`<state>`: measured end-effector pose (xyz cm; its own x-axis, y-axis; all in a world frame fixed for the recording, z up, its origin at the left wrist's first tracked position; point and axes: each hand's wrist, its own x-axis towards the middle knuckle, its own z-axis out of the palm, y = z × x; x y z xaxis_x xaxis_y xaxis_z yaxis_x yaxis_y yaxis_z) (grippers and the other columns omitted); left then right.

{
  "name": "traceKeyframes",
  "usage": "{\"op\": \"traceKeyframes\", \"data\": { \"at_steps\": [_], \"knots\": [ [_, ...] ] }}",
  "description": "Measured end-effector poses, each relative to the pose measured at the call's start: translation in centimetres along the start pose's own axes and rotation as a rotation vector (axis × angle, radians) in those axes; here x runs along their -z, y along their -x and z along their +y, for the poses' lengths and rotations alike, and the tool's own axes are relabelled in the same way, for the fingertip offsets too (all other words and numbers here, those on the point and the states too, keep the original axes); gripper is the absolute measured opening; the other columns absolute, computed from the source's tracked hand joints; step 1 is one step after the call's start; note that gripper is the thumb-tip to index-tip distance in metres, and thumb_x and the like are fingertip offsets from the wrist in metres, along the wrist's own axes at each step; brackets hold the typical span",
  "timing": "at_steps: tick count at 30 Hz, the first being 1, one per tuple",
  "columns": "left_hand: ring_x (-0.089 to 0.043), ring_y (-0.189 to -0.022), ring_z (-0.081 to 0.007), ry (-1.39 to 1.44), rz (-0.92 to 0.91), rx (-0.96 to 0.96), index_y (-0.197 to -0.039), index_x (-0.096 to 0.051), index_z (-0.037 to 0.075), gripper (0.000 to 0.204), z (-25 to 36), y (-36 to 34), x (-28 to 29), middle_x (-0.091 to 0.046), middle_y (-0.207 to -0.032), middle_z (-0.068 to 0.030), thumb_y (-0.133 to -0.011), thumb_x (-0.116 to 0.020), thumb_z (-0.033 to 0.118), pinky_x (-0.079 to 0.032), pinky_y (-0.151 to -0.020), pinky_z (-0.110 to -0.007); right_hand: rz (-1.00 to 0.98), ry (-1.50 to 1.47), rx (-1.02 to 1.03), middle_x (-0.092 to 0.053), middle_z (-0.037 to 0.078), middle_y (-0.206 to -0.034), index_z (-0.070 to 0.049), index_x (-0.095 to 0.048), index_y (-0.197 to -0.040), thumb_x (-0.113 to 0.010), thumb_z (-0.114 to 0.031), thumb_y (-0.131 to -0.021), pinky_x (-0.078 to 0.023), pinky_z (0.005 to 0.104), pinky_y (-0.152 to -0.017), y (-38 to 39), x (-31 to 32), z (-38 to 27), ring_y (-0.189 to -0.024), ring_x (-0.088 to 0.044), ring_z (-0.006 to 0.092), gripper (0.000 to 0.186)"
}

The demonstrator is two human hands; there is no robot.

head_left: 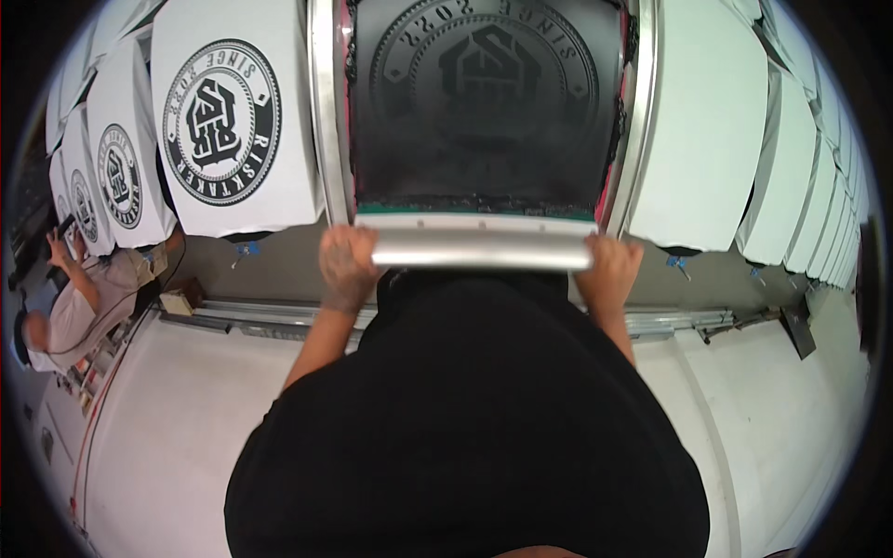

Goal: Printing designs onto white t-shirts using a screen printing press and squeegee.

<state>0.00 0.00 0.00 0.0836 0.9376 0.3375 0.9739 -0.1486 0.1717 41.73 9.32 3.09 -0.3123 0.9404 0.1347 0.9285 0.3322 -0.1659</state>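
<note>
Both my hands grip a wide squeegee with a rounded silver handle [484, 249], level in front of my body. My left hand [349, 256] wraps its left end and my right hand [609, 267] its right end. The green edge of its blade [521, 214] rests at the near end of a printing screen [484, 177], with dark ink heaped along it. Smeared grey-black, the mesh shows a round emblem. Around it runs a metal frame [324, 112] with black ink clumps along both inner sides. What lies under the screen is hidden.
On the left, white shirts [186, 209] on boards carry a black round print. Plain white shirts [702, 139] line the right. Metal rails [270, 316] run below the boards. Far left, another person [79, 312] holds a dark object. A red cable [93, 418] hangs nearby.
</note>
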Motion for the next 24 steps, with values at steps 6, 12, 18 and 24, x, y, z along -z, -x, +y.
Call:
{"op": "traceKeyframes", "data": {
  "at_steps": [6, 12, 18, 24],
  "knots": [
    [-0.064, -0.092, -0.0327, 0.082, -0.031, 0.046, -0.094, -0.072, 0.002, 0.017, 3.6, -2.6, 6.6, -0.066, -0.093, -0.014, -0.078, -0.065, 0.003, -0.053, -0.088, -0.046, 0.044, 0.027, 0.025, -0.071, 0.005, -0.092, -0.009, -0.067, -0.09, -0.068, -0.001, -0.074, -0.042, 0.0422, -0.087, 0.4, 6.9, -0.7, -0.089, -0.067, 0.0238, 0.018],
    [-0.065, -0.084, -0.0306, -0.094, -0.004, -0.044, -0.097, -0.068, 0.012, 0.022, -4.8, -20.9, -1.7, -0.067, -0.084, -0.0091, -0.077, -0.077, 0.012, -0.053, -0.081, -0.044, -0.002, 0.135, 0.035, -0.073, 0.011, -0.084, -0.011, -0.072, -0.088, -0.069, -0.012, -0.068, -0.044, 0.0417, -0.082, -19.3, 3.6, 3.3, -0.075, -0.069, 0.0314, 0.02],
    [-0.074, -0.09, -0.0329, 0.031, -0.441, 0.048, -0.099, -0.079, 0.01, 0.051, -6.5, -36.0, 0.5, -0.075, -0.086, -0.0179, -0.072, -0.086, 0.053, -0.058, -0.086, -0.045, -0.408, 0.132, -0.015, -0.075, 0.023, -0.094, -0.004, -0.077, -0.099, -0.082, -0.039, -0.068, -0.057, 0.0447, -0.087, -33.1, 7.3, 5.7, -0.092, -0.074, 0.0376, 0.048],
    [-0.075, -0.085, -0.0362, 0.02, -0.691, 0.062, -0.092, -0.08, 0.007, 0.05, -6.4, -42.8, 4.8, -0.077, -0.091, -0.0195, -0.063, -0.09, 0.045, -0.059, -0.078, -0.045, -0.461, 0.061, 0.031, -0.076, 0.02, -0.091, -0.002, -0.079, -0.101, -0.085, -0.042, -0.063, -0.058, 0.0405, -0.085, -38.8, 10.2, 7.0, -0.085, -0.074, 0.0339, 0.056]
  ]
}}
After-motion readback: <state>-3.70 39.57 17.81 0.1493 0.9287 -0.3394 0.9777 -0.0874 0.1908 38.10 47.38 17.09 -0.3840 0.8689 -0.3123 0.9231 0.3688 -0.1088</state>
